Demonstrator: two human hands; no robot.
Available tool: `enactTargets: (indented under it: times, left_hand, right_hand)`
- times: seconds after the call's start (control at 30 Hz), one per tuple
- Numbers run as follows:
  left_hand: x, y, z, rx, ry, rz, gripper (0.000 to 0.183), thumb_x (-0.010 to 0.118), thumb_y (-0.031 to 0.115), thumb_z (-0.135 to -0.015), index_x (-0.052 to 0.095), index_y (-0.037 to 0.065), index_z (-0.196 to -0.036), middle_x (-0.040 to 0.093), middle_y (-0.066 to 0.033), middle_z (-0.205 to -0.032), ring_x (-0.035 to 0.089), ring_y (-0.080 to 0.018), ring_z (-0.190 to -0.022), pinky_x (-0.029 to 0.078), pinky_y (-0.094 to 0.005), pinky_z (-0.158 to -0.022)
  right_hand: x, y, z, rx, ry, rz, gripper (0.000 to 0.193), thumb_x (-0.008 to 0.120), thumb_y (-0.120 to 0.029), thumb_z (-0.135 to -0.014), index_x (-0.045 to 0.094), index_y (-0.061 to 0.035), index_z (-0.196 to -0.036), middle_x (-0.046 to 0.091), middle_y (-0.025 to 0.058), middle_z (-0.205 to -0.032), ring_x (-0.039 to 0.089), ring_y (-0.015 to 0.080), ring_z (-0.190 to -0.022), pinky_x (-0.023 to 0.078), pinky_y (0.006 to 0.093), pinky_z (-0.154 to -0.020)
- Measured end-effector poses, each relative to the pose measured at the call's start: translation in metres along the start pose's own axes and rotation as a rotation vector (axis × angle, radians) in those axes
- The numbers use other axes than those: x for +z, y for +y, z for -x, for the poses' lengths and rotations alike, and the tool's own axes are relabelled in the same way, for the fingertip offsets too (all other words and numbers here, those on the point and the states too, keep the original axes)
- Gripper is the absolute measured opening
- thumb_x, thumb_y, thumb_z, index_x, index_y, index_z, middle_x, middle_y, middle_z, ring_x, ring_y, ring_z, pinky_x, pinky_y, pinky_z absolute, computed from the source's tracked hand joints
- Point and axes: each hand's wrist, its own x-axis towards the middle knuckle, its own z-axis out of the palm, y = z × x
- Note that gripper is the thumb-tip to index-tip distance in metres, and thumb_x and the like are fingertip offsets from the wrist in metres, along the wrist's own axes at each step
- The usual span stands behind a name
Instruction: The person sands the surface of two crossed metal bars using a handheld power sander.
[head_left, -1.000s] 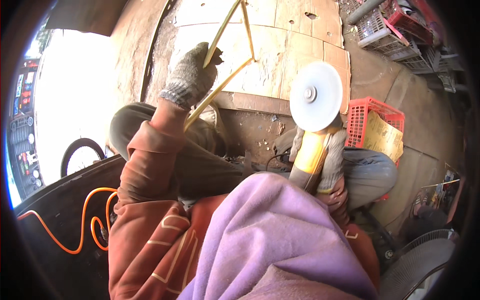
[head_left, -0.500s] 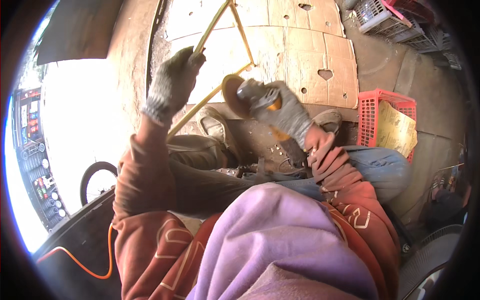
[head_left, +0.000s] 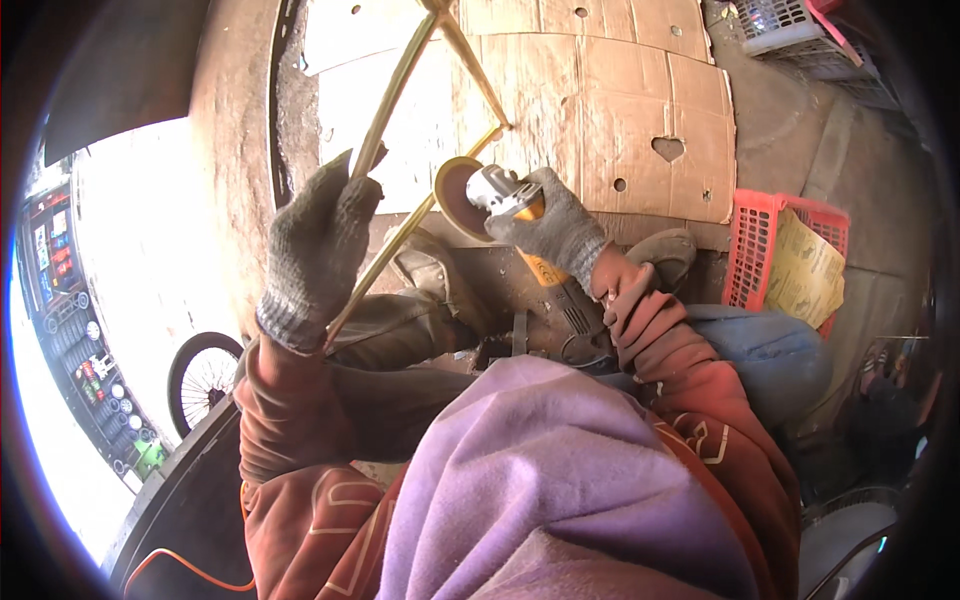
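Note:
My left hand (head_left: 316,245), in a grey knit glove, is closed round one bar of a thin yellowish metal frame (head_left: 402,82). The frame's bars meet at a joint near the top edge of the picture. Another bar runs slanting past the grinder, down towards my left wrist. My right hand (head_left: 560,228), gloved alike, grips the head end of a yellow and black angle grinder (head_left: 550,270). Its round disc (head_left: 458,198) stands up beside the slanting bar; whether they touch I cannot tell. The hand partly covers the grinder's body.
Flattened cardboard (head_left: 630,120) with cut holes lies on the ground ahead. To the right stands a red plastic basket (head_left: 752,250) holding a yellowish sheet (head_left: 805,265); a grey crate (head_left: 775,25) is beyond. A spoked wheel (head_left: 205,380) and orange cord (head_left: 190,565) are at left.
My left hand has come nearer to me, still on the bar, and the frame's top joint sits lower in view. The grinder has shifted slightly left and down. The view itself has shifted a little.

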Motion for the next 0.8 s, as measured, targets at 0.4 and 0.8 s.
enactTargets:
  times: [0.4,0.8]
  left_hand:
    - [0.001,0.016,-0.004,-0.069,-0.034,0.043,0.035,0.059,0.019,-0.106,0.065,0.001,-0.134,0.054,0.0025,-0.072,0.047,-0.005,-0.062,0.038,-0.024,-0.059]
    - [0.001,0.02,-0.01,-0.141,0.025,0.119,0.038,0.056,0.023,-0.107,0.065,-0.001,-0.135,0.045,0.0068,-0.057,0.038,-0.0014,-0.047,0.031,-0.0222,-0.047]
  right_hand:
    - [-0.015,-0.005,-0.022,0.097,-0.079,-0.374,0.07,0.09,-0.035,-0.073,0.051,-0.0011,-0.121,0.066,0.0123,-0.103,0.065,0.0181,-0.087,0.056,0.0327,-0.076]
    - [-0.029,0.021,-0.052,0.115,0.063,-0.242,0.059,0.093,-0.03,-0.074,0.056,-0.0025,-0.109,0.067,0.0074,-0.083,0.062,0.0122,-0.064,0.05,0.0286,-0.055]
